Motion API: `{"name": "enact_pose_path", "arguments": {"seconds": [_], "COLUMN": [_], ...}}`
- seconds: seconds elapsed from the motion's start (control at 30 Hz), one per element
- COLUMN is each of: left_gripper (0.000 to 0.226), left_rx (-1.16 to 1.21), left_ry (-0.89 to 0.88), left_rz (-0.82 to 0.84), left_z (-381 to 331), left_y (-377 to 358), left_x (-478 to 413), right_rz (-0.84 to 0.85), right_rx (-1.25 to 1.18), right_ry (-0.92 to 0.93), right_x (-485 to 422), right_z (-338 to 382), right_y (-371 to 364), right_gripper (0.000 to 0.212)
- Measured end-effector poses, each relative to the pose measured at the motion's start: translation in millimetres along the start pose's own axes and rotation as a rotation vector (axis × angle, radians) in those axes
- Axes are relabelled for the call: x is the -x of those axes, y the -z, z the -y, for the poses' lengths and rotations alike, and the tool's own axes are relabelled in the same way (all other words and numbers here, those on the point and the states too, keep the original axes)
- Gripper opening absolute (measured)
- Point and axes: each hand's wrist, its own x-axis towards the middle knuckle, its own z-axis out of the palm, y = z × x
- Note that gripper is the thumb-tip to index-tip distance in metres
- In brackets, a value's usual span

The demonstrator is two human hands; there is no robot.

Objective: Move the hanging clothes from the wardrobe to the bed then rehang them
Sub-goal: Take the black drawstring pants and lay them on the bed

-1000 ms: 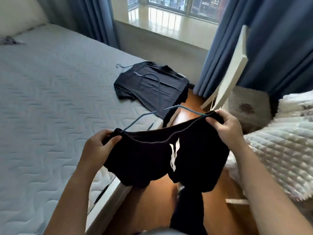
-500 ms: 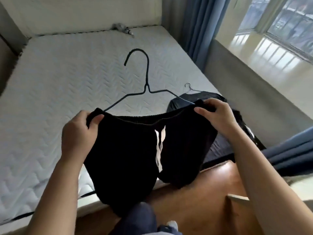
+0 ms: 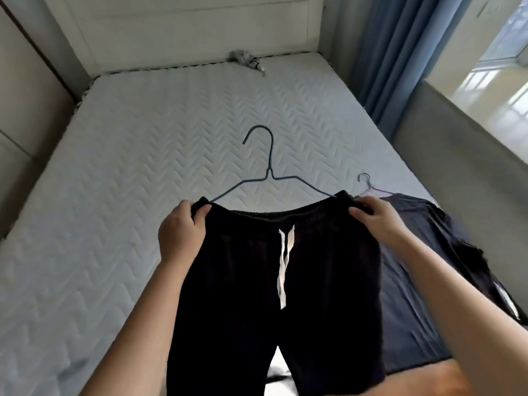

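Note:
I hold a pair of black shorts with a white drawstring over the foot of the bed. The shorts hang on a blue wire hanger whose hook points up and away from me. My left hand grips the left end of the waistband. My right hand pinches the right end. To the right, a dark T-shirt lies flat on the mattress with its own hanger hook showing at the collar.
A white headboard closes the far end of the bed. A small grey crumpled cloth lies at the mattress's far edge. Blue curtains and a grey window ledge run along the right. Wooden floor shows near my right forearm.
The view has swung left from the window to face the bed squarely. The shorts, held in both hands, have come over the mattress beside the T-shirt, and the hanger now stands upright.

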Motion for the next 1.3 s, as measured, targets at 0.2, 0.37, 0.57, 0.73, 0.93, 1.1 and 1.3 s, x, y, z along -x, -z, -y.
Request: {"name": "enact_pose_path", "arguments": {"seconds": [0.2, 0.37, 0.57, 0.73, 0.93, 1.1, 1.3], "left_gripper": [0.037, 0.04, 0.026, 0.022, 0.024, 0.025, 0.026], "left_rx": [0.026, -0.074, -0.131, -0.106, -0.109, -0.162, -0.172], "left_ry": [0.106, 0.187, 0.275, 0.347, 0.451, 0.515, 0.491], "left_rz": [0.294, 0.587, 0.676, 0.49, 0.522, 0.526, 0.572], "left_z": [22, 47, 98, 129, 175, 203, 211], "left_y": [-89, -161, -245, -306, -385, -431, -432], "left_x": [-64, -95, -116, -162, -196, -186, -190], "right_rz": [-0.079, -0.101, -0.038, -0.005, 0.09, 0.103, 0.085], "right_rx": [-0.035, -0.057, -0.026, -0.032, 0.021, 0.196, 0.243], "right_ry": [-0.128, -0.219, -0.297, -0.333, -0.443, -0.495, -0.488], "right_x": [-83, -149, -222, -278, -336, -348, -350], "right_z": [-32, -69, -120, -151, -199, -235, -242], "right_y": [-45, -83, -136, -186, -248, -280, -282], "right_gripper": [0.017, 0.015, 0.018, 0.021, 0.023, 0.027, 0.028]}}
